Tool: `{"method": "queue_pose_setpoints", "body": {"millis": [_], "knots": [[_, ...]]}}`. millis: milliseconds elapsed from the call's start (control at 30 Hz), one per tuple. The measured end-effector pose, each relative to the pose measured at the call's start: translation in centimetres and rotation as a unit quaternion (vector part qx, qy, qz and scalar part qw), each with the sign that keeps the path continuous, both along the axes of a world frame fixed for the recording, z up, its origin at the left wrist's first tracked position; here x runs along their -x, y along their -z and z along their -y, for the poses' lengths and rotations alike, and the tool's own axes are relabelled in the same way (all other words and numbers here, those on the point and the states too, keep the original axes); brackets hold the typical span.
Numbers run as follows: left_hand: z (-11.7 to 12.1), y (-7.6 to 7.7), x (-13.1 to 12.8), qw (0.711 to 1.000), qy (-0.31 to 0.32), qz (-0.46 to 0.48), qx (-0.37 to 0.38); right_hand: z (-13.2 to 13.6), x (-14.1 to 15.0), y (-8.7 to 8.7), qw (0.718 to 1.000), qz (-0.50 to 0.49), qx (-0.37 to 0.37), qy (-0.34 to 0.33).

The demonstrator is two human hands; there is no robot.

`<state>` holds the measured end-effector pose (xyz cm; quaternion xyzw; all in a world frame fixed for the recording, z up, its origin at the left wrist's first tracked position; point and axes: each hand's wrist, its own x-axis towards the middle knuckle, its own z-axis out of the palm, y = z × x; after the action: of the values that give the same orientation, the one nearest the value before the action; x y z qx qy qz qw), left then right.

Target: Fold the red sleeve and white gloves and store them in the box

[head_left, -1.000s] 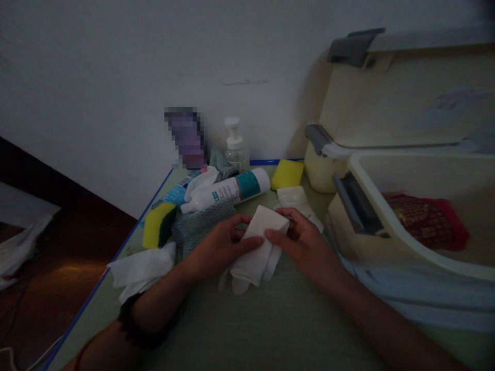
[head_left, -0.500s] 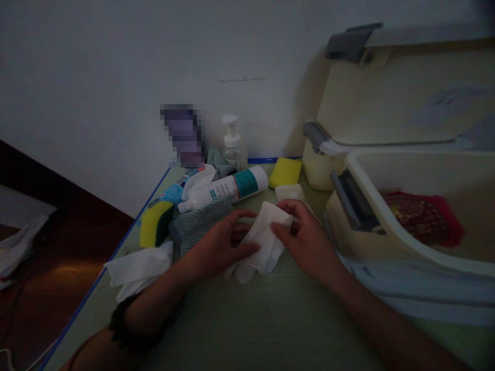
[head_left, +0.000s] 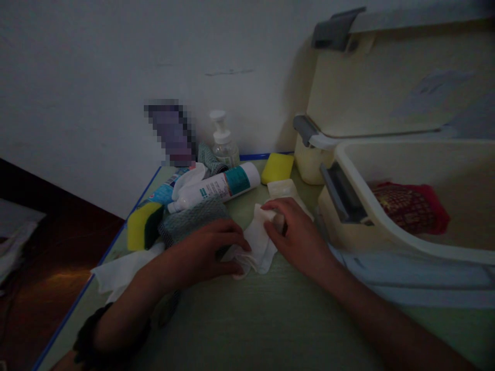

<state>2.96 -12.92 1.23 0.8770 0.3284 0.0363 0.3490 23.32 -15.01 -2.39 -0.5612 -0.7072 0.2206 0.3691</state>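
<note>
a thin, limp, crumpled white glove-like piece (head_left: pixel 257 234) is between both hands, near side of the white cylindrical teal-banded plastic bottle (head_left: pixel 228 184). the right hand's (head_left: pixel 296 232) grip is pinched on it; the left hand (head_left: pixel 211 251) touches its edge, but whether that grip is clamped i cannot tell. the step looks like folding or gathering; the next move likely calls for light fingers, keeping loose layers together. two block sponges: a yellow-and-green sponge (head_left: pixel 138 226) left of the bottle, a plain yellow sponge (head_left: pixel 277 168) right. two grey-green mesh cloths: one nearer cloth (head_left: pixel 193 219), one farther cloth (head_left: pixel 209 159). one clear pump dispenser (head_left: pixel 225 150) behind the bottle.
</note>
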Motion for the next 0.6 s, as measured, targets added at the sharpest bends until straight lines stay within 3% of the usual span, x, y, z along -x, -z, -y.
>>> {"method": "queue_pose_setpoints", "body": {"millis": [200, 400, 600], "knots": [[0.1, 0.4, -0.2, 1.0, 0.012, -0.014, -0.025, 0.1, -0.2, 0.0, 0.998, 0.048, -0.002, -0.031], [0.4, -0.4, -0.5, 1.0, 0.027, 0.004, 0.016, 0.2, -0.3, -0.2, 0.992, 0.116, 0.009, -0.052], [-0.2, -0.9, 0.3, 1.0, -0.017, -0.012, 0.0, 0.6, -0.5, -1.5, 0.981, 0.18, -0.032, -0.059]]}}
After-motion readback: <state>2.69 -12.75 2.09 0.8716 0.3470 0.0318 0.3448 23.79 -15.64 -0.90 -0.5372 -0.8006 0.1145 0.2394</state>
